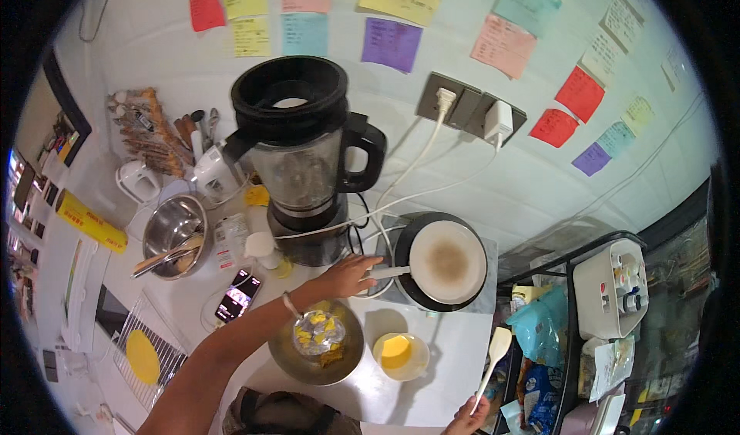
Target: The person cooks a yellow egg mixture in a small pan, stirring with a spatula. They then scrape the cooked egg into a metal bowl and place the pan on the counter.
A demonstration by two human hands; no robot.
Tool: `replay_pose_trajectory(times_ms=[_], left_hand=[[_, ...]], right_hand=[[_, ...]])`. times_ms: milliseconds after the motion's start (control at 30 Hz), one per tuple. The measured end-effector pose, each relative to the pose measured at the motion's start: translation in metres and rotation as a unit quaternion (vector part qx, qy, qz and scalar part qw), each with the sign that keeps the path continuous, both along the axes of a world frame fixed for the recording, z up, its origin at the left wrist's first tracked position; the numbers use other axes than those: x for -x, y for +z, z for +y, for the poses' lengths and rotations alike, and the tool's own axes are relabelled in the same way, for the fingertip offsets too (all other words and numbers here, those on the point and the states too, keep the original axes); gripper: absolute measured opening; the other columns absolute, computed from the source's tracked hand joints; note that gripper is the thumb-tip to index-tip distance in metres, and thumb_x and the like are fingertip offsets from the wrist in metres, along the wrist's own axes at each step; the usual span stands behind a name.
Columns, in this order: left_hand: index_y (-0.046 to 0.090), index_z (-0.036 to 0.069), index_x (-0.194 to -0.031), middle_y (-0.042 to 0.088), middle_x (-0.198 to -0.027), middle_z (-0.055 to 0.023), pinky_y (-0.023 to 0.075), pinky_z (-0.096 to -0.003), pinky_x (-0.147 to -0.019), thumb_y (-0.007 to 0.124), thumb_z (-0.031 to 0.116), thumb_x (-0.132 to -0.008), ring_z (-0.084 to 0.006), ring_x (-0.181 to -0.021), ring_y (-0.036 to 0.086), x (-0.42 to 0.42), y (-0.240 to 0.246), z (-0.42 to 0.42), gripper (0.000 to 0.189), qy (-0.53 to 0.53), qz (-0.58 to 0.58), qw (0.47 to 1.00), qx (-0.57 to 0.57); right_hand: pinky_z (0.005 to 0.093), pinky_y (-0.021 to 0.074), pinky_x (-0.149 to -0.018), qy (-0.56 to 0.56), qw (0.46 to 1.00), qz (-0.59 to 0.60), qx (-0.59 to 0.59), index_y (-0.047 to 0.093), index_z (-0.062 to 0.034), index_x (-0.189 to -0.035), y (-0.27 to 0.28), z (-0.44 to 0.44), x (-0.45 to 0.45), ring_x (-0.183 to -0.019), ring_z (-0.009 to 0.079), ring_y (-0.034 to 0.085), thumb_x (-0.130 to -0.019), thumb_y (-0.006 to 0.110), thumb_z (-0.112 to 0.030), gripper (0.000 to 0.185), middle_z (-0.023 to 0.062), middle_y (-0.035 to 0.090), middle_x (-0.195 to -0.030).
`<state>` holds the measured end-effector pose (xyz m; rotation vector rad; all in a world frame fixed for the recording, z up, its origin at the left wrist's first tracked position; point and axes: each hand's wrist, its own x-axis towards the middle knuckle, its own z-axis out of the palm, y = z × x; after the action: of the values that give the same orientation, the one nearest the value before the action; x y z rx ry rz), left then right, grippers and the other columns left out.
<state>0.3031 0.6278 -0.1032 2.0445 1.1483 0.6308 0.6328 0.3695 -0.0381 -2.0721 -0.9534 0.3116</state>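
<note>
My left hand (348,276) reaches across to the white handle of a small frying pan (475,261). Its fingers are spread about the handle's end, with no closed grip visible. The pan has a pale inside with a brown stain in the middle and rests on a black round cooking surface (409,293). At the lower right, my right hand (467,416) grips a cream spatula (499,345), head up. Below my left forearm sits a metal bowl (283,365) holding a clear bag or wrap with yellow pieces. Beside it stands a pale bowl (425,357) of yellow liquid.
A blender (300,174) stands behind my left hand, with white cords (428,195) running to wall sockets. Leftward are a phone (238,296), a steel bowl (159,221) with utensils, and a wire rack (165,348) bearing a yellow disc (142,357). A loaded black shelf (569,371) borders the right.
</note>
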Motion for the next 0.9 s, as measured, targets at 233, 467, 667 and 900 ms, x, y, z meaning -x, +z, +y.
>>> replay_pose_trajectory(times_ms=[233, 467, 667, 900], left_hand=[[0.049, 0.006, -0.137, 0.061, -0.123, -0.0137, 0.0453, -0.0344, -0.098, 0.055, 0.012, -0.096, -0.0245, -0.116, 0.058, 0.091, 0.049, -0.177, 0.041, 0.227, -0.139, 0.964, -0.002], [0.052, 0.006, -0.127, 0.063, -0.106, -0.0073, 0.0496, -0.0276, -0.078, 0.053, 0.004, -0.094, -0.0129, -0.091, 0.059, 0.129, -0.034, -0.355, 0.033, 0.485, -0.34, 0.791, 0.152], [0.054, 0.004, -0.123, 0.062, -0.109, -0.0068, 0.0526, -0.0286, -0.07, 0.063, 0.01, -0.093, -0.0143, -0.096, 0.06, 0.143, -0.045, -0.392, 0.032, 0.417, -0.343, 0.82, 0.19], [0.056, 0.013, -0.127, 0.055, -0.119, -0.0145, 0.0406, -0.0444, -0.095, 0.067, 0.01, -0.081, -0.0332, -0.115, 0.049, 0.195, -0.044, -0.365, 0.047, 0.401, 0.033, 0.915, -0.041]], right_hand=[[0.0274, 0.0446, -0.061, 0.025, 0.985, 0.129, -0.111, 0.052, 0.0025, -0.116, -0.025, -0.04, 0.013, -0.078, 0.0154, 0.053, -0.101, 0.052, -0.021, 0.028, 0.0063, 0.055, -0.088], [0.0224, 0.0335, -0.052, 0.071, 0.942, 0.312, -0.105, 0.043, -0.015, -0.09, -0.017, -0.072, 0.071, -0.066, 0.0096, 0.04, -0.103, 0.042, -0.043, 0.03, -0.0026, 0.04, -0.075], [0.0219, 0.0356, -0.052, 0.029, 0.922, 0.372, -0.105, 0.045, -0.0159, -0.097, 0.013, -0.073, 0.143, -0.066, 0.0096, 0.042, -0.101, 0.045, -0.032, 0.016, -0.0014, 0.042, -0.078], [0.0189, 0.0318, -0.047, 0.037, 0.892, 0.43, -0.139, 0.043, -0.0171, -0.103, 0.022, -0.087, 0.209, -0.056, 0.0063, 0.041, -0.097, 0.051, -0.021, 0.011, -0.0026, 0.045, -0.073]])
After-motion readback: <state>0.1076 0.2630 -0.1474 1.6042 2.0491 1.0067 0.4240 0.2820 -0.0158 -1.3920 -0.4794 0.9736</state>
